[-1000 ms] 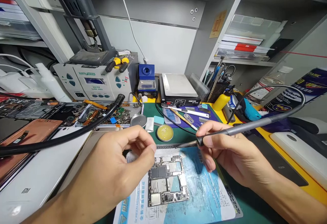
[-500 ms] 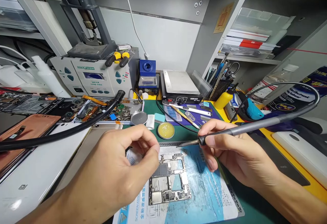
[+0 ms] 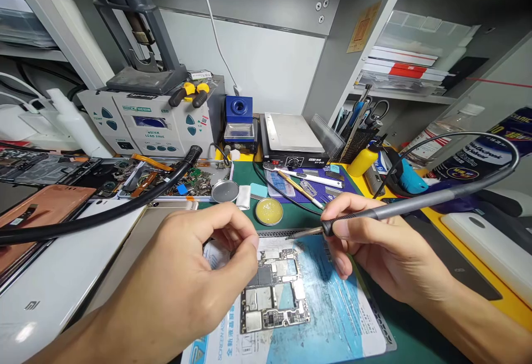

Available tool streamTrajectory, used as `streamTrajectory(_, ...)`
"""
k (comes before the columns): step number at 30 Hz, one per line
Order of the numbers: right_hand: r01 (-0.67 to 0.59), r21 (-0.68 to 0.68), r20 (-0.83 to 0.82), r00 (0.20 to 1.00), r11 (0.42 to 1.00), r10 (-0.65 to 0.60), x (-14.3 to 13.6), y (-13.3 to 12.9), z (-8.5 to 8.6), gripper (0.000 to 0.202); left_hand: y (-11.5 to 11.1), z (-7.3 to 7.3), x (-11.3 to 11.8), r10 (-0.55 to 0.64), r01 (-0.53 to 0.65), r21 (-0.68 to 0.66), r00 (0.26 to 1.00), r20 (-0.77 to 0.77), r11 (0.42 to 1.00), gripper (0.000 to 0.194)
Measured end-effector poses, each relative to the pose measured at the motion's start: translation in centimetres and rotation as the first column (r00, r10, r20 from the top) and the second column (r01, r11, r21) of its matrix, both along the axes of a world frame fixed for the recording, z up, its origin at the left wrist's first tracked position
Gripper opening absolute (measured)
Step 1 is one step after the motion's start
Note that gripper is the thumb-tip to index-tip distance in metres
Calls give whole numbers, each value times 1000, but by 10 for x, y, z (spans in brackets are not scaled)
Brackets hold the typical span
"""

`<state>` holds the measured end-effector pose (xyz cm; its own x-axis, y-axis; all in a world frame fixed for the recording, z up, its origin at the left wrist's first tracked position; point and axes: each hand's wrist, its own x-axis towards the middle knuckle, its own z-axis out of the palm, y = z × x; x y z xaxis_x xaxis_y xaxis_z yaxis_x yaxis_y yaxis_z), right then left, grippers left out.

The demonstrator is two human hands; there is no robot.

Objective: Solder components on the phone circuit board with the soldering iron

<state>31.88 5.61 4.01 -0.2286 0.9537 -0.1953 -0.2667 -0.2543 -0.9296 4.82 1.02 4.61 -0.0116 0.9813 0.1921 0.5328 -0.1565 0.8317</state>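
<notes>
The bench [image 3: 505, 292] is crowded under its grey shelves, so a wide sweep of either arm could knock something over. A boxy hot-air machine [image 3: 145, 123] stands at the back left, and its black hose [image 3: 124, 206] runs close past the left forearm; an elbow lifted carelessly might catch it. A blue-and-white sheet [image 3: 332, 319] lies in front of the person, smudged with dark marks; grit on it could stick to whatever rests there.

The left hand [image 3: 199, 275] hangs over the sheet's left part, thumb and forefinger pinched together; I cannot tell whether anything thin is between them. The right hand [image 3: 374, 242] grips a soldering iron [image 3: 386, 209] with its fingers wrapped round the handle. The iron's cable loops out near the bottles at right; a snag there would probably jerk the tool sideways.

The circuit board [image 3: 274, 292] lies flat on the sheet, below and between the hands, with no clamp visible, so a nudge could make it slide. Just beyond the sheet's far edge, an open tin of yellow paste [image 3: 269, 210] could be tipped by a stray knuckle. The iron's tip [image 3: 293, 236] points towards the left fingertips; if hot, a slip could burn them or scorch the board's tiny parts.
</notes>
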Motion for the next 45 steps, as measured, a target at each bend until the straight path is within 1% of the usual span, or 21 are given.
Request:
streamTrajectory(2,1,0,-4,1000,1000,-1,0,0,1,13,-1,1,1,4,-3,-10,1000,3,1000,33)
streamTrajectory(4,0,1,-6,1000,1000,0,0,0,1,12,2,-2,-2,-6,6,12,1000,5,1000,34)
streamTrajectory(7,-1,3,-8,1000,1000,1,0,0,1,12,7,-9,-8,-80,79,79,997,9,994,31)
streamTrajectory(9,3,2,-8,1000,1000,-3,0,-1,1,12,8,-11,-10,-112,110,94,994,11,990,29)
streamTrajectory(11,4,2,-6,1000,1000,-4,0,-1,1,13,6,-9,-8,-78,77,67,997,8,995,31)
streamTrajectory(14,4,1,-2,1000,1000,-4,0,-1,1,13,1,-2,-2,-8,7,11,1000,4,1000,34)
streamTrajectory(18,3,0,-1,1000,1000,-3,0,-2,1,13,-2,3,2,19,-19,-33,1000,-16,999,35)
streamTrajectory(29,-12,6,-7,1000,1000,12,1,0,1,12,1,-2,-3,-12,12,-5,1000,-9,1000,35)
streamTrajectory(33,-5,2,-2,1000,1000,5,1,-1,2,12,4,-6,-7,-77,77,43,997,-10,996,32)
streamTrajectory(34,-2,1,0,1000,1000,2,1,-1,2,12,4,-6,-7,-78,78,46,997,-12,996,32)
streamTrajectory(38,3,2,7,1000,1000,-3,1,-2,2,13,1,-1,-3,-4,4,10,1000,-24,1000,35)
streamTrajectory(41,1,2,12,1000,1000,-1,0,-1,1,13,-1,4,1,-10,10,-3,1000,-24,1000,37)
streamTrajectory(45,0,2,13,1000,1000,0,1,-1,1,13,-1,6,0,-10,10,-12,1000,-15,1000,37)
